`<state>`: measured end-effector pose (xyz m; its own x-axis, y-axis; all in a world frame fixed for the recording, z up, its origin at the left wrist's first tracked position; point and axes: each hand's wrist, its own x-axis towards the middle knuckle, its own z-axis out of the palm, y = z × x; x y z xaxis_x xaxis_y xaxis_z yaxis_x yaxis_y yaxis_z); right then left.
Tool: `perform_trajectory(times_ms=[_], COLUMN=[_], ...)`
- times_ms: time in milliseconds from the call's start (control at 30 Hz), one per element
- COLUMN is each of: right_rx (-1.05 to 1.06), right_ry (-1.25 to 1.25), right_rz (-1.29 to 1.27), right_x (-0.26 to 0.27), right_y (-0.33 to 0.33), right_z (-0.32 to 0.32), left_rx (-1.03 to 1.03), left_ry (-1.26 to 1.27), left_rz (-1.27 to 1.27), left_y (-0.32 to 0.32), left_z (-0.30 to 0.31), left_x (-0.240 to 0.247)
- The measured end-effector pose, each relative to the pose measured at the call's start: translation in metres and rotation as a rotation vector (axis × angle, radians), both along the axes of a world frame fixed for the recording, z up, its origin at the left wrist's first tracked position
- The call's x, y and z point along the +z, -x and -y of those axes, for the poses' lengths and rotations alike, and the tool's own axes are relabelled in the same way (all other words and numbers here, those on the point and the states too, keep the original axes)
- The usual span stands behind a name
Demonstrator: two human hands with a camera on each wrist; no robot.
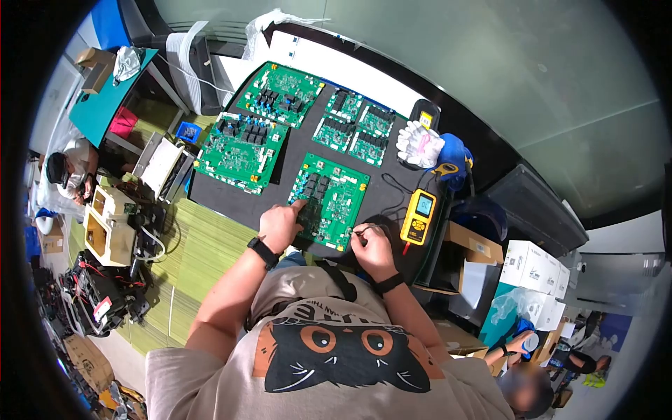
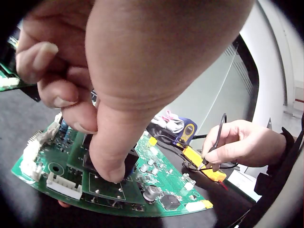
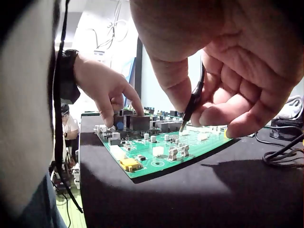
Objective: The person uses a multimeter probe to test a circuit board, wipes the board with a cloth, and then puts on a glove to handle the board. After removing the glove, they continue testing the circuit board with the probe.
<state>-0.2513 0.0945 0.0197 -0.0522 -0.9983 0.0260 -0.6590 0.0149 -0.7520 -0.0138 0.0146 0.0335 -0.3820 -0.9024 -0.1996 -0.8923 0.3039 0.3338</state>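
Observation:
In the head view a green circuit board (image 1: 346, 199) lies on the dark table in front of the person. My left hand (image 1: 278, 225) grips at the black component blocks (image 3: 139, 123) on its left side. The thumb presses down there in the left wrist view, other fingers bent beside it. At the board's right edge my right hand (image 1: 372, 250) pinches a slim black test probe (image 3: 194, 100) between thumb and fingers. Its thin tip points down close over the board in the right wrist view. A yellow handheld meter (image 1: 418, 217) with a lit display lies to the right.
Two large green boards (image 1: 241, 150) sit at the left, and several smaller boards (image 1: 352, 126) at the back. White gloves (image 1: 420, 143) and a blue-and-yellow tool (image 1: 453, 164) stand at the back right. Black cable (image 1: 392, 183) loops near the meter. Boxes (image 1: 535, 269) are stacked right.

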Motion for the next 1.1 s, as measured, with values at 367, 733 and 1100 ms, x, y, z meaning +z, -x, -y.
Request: perform_trajectory(times_ms=[367, 733, 1100], right_rx=[-0.015, -0.032, 0.057], right_ry=[0.056, 0.015, 0.068], right_rz=[0.017, 0.013, -0.004], right_x=[0.002, 0.008, 0.003], right_y=[-0.002, 0.004, -0.002], right_z=[-0.002, -0.011, -0.003], left_rx=[0.007, 0.246, 0.252], left_ry=[0.011, -0.065, -0.128], left_rz=[-0.008, -0.268, -0.163], left_y=[-0.003, -0.041, -0.048], left_z=[-0.001, -0.044, -0.061], left_x=[-0.005, -0.021, -0.018])
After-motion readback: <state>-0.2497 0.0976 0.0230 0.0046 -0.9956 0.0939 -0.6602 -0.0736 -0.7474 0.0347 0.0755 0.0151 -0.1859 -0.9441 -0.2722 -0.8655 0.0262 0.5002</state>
